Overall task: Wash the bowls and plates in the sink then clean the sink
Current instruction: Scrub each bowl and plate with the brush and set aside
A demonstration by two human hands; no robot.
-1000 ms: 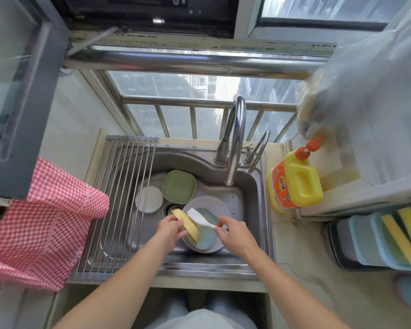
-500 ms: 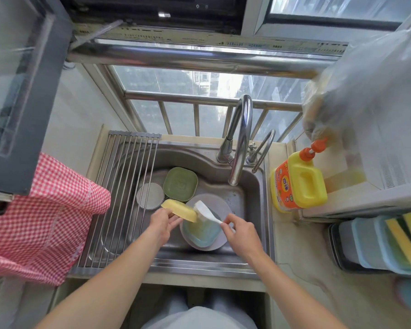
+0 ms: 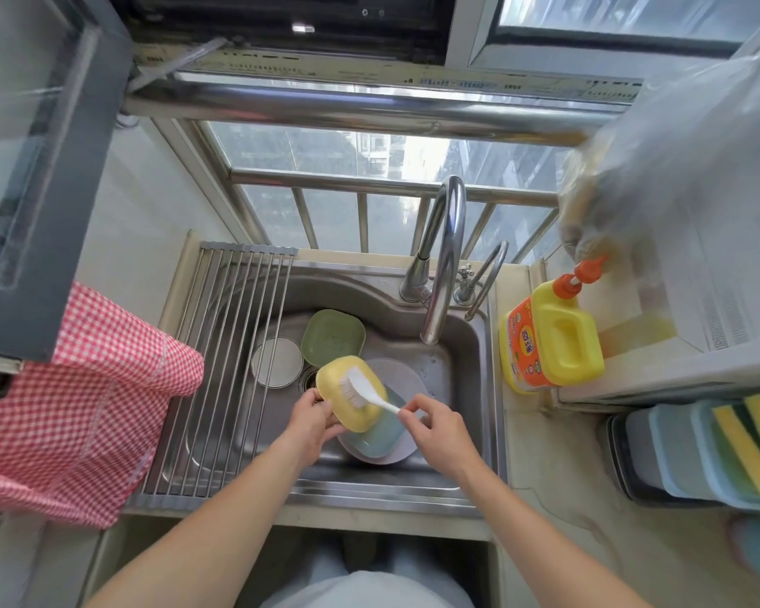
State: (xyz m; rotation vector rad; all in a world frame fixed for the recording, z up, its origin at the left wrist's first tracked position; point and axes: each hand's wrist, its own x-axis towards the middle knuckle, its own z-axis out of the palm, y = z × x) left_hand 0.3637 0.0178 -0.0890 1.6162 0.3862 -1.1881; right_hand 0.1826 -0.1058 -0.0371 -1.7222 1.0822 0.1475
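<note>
My left hand grips a yellow square plate by its near edge, tilted over the steel sink. My right hand pinches the handle of a white dish brush, whose bristles lie on the yellow plate's face. Under them a blue plate sits on a pale round plate. A green square plate and a small white round dish lie further back in the sink.
A roll-up metal rack covers the sink's left side, with a red checked cloth beside it. The tap arches over the basin. A yellow detergent bottle stands right, with sponges in tubs beyond.
The yellow plate has turned from edge-on to face up in my left hand. My right hand has brought the brush up from the blue plate onto the yellow one.
</note>
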